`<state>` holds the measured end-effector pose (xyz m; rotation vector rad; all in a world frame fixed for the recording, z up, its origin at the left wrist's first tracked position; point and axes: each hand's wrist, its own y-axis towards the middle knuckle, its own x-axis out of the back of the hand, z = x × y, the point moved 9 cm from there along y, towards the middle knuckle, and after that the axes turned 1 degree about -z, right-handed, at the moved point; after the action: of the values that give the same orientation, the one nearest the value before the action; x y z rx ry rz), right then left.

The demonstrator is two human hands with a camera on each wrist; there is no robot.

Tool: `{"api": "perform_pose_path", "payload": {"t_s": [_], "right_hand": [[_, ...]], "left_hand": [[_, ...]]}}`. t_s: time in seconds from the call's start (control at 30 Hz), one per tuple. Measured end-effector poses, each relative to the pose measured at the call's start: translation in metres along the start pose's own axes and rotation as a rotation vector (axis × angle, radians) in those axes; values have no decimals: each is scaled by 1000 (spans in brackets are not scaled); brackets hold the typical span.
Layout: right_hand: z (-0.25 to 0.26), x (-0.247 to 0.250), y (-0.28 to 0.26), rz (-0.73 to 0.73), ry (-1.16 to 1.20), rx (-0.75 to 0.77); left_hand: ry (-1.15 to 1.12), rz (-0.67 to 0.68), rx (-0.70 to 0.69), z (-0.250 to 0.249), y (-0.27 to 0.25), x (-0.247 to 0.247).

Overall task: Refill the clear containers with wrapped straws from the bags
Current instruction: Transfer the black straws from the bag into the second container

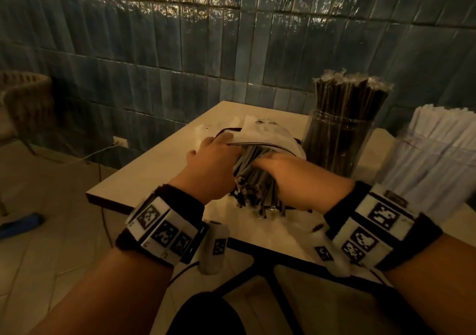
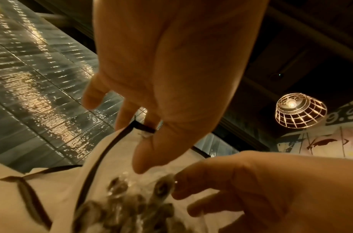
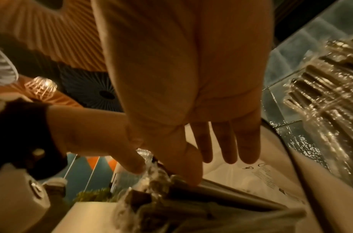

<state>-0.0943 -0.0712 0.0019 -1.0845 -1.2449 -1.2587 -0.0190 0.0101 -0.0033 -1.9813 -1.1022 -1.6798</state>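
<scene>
A white bag (image 1: 268, 132) with black trim lies on the table, and a bundle of dark wrapped straws (image 1: 253, 182) sticks out of its mouth toward me. My left hand (image 1: 210, 163) pinches the bag's rim; the left wrist view shows the black trim (image 2: 145, 126) caught between its fingers. My right hand (image 1: 293, 172) lies over the bundle, thumb across the top, fingers down its far side along the bag (image 3: 261, 173). A clear container (image 1: 340, 141), packed with upright dark straws, stands just right of the bag.
A second holder of white wrapped straws (image 1: 435, 154) stands at the far right. The table's left edge (image 1: 144, 172) drops to a tiled floor with a cable and a blue object (image 1: 20, 225). A wicker chair (image 1: 28, 102) is at the left; a tiled wall is behind.
</scene>
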Motion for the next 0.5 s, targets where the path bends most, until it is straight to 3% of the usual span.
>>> {"api": "perform_pose_path", "payload": {"t_s": [0.13, 0.5], "right_hand": [[3, -5, 14, 25, -80, 82], [7, -28, 31, 156, -210, 172]], "left_hand": [[-156, -31, -27, 2, 2, -6], [-199, -9, -78, 2, -1, -8]]}}
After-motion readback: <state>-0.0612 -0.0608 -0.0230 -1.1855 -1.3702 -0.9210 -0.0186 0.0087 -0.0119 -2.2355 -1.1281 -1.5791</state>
